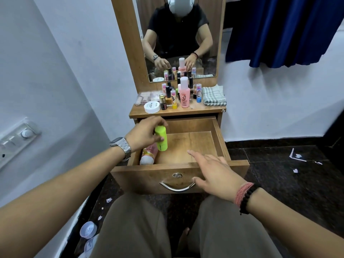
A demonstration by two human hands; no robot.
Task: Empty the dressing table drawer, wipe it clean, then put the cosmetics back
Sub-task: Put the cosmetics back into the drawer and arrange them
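Wooden drawer (218, 140), upright neon-yellow bottle (161, 138) inside.

At frame centre, the open wooden drawer (219, 142) holds an upright neon-yellow plastic bottle (161, 138) beside a lying pink-white bottle (149, 154).

Cosmetics (184, 95), cloth (214, 95) on tabletop (204, 108)

Both forearms are extended forward from the lower corners of the view. The left hand (143, 134) is held higher, its fingers and thumb curled round a yellow-green bottle (161, 138), which is gripped near its top and kept upright. A metal watch (121, 147) is worn on the left wrist. The right hand (214, 172) is held palm down with fingers straight and spread, nothing being grasped. Red thread and a black bead bracelet (244, 197) are worn on the right wrist.
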